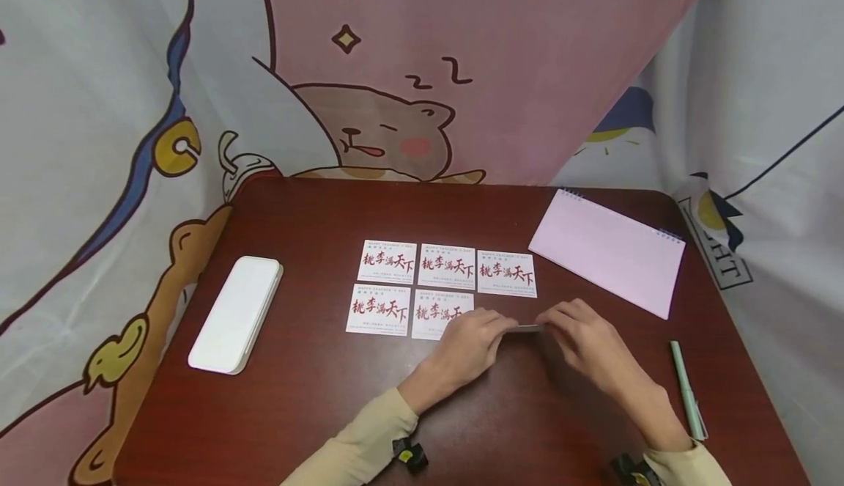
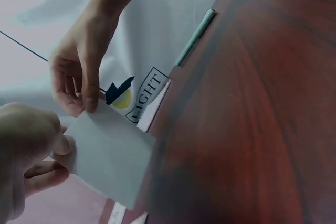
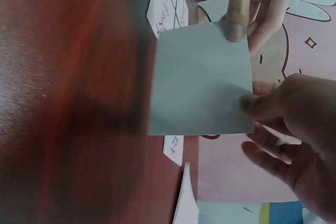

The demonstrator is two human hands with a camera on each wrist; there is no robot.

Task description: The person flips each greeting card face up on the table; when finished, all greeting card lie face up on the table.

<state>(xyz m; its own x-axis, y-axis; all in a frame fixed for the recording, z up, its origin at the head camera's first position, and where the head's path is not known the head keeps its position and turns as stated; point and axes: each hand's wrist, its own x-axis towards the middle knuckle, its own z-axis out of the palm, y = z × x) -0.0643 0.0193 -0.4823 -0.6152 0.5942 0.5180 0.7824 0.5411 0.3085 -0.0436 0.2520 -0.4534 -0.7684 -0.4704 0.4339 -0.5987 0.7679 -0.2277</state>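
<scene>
A square card [image 1: 525,328] stands on edge between both hands, close over the table, its plain grey-white face [image 3: 202,82] showing in both wrist views. My left hand [image 1: 469,339] pinches one upper corner between thumb and fingers. The other upper corner is pinched by my right hand [image 1: 587,343]. To the left and behind lie several white cards with red Chinese writing, three in the back row, such as the middle one [image 1: 448,266], and two in front. The left hand overlaps the front row's right card [image 1: 431,316] in the head view.
A white rounded case [image 1: 236,314] lies at the left of the dark red table [image 1: 316,413]. On the right are a pink spiral-bound pad [image 1: 609,255] and a green pen [image 1: 688,391]. Printed curtain [image 1: 514,68] hangs around the table's back and sides.
</scene>
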